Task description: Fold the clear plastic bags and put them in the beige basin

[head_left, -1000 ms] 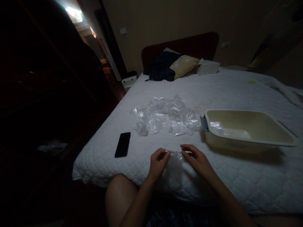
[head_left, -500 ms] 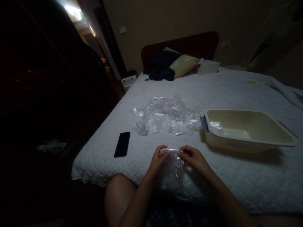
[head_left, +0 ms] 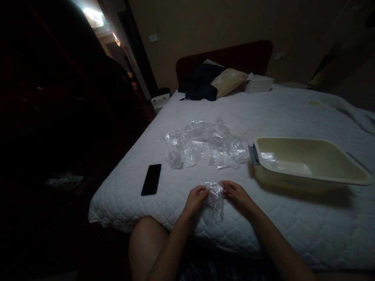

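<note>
A small clear plastic bag (head_left: 215,199) hangs between my two hands above the near edge of the bed. My left hand (head_left: 197,199) pinches its left side between thumb and fingers. At its upper right edge, my right hand (head_left: 236,196) is closed on the plastic, fingertips partly hidden behind it. Beyond my hands lies a loose pile of crumpled clear plastic bags (head_left: 205,142) on the white quilted bed cover (head_left: 123,187).
A black phone (head_left: 151,179) lies left of my hands. On the right stands a cream plastic bin (head_left: 299,183) with grey handles. Dark clothing (head_left: 200,80), a beige pillow (head_left: 229,82) and a white box (head_left: 259,84) sit by the headboard (head_left: 228,52).
The small bag has been folded or gathered narrower and shifted slightly left. My right hand has moved to its upper right edge. The pile, phone and bin stay put.
</note>
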{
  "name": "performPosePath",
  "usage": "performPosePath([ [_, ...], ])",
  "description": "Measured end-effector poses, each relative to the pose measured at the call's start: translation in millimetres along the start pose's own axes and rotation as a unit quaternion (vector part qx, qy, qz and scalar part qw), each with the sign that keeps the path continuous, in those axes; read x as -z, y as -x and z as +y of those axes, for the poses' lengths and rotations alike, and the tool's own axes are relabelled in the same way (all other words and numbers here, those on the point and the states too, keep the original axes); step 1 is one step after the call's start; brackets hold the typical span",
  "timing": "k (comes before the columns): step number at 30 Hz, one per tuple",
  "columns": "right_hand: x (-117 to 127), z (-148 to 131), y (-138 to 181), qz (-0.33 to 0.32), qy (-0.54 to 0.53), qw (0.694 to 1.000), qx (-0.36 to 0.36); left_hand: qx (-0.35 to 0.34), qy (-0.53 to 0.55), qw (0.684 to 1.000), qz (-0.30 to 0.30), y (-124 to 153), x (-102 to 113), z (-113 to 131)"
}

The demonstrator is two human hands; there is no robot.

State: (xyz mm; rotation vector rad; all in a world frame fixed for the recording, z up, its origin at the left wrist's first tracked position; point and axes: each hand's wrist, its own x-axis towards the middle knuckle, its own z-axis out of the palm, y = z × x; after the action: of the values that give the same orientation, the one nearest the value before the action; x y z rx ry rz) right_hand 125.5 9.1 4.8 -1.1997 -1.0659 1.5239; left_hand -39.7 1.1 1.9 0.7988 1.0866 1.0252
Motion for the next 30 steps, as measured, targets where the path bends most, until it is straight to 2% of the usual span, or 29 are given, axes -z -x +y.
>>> performPosePath([
  [6,2,3,1,-0.054,-0.024,0.998,-0.009,0.003,-0.008,1.0,-0.02,-2,-2,-2],
  [11,6,7,-1,-0.024,-0.037,0.999,0.01,0.036,0.016,0.999,-0.019,3,-1,2],
  [17,8,8,0,0.013,-0.064,0.998,0.018,0.029,0.015,0.999,-0.018,7,9,8],
  [19,9,8,2,0.016,-0.075,0.997,0.018,0.0,0.009,1.0,0.012,7,10,8],
  [21,10,9,3,0.014,-0.09,0.996,0.016,-0.071,-0.04,0.993,0.081,9,10,8],
  [24,11,9,4,0.014,-0.115,0.993,0.013,-0.213,-0.166,0.948,0.17,13,7,9],
  [26,11,10,4,0.016,-0.124,0.992,0.012,-0.261,-0.225,0.925,0.157,17,4,8],
  [27,11,10,4,0.016,-0.126,0.992,0.012,-0.264,-0.239,0.925,0.137,18,3,7],
  [30,11,9,4,0.016,-0.125,0.992,0.016,-0.213,-0.208,0.952,0.075,15,-2,1],
])
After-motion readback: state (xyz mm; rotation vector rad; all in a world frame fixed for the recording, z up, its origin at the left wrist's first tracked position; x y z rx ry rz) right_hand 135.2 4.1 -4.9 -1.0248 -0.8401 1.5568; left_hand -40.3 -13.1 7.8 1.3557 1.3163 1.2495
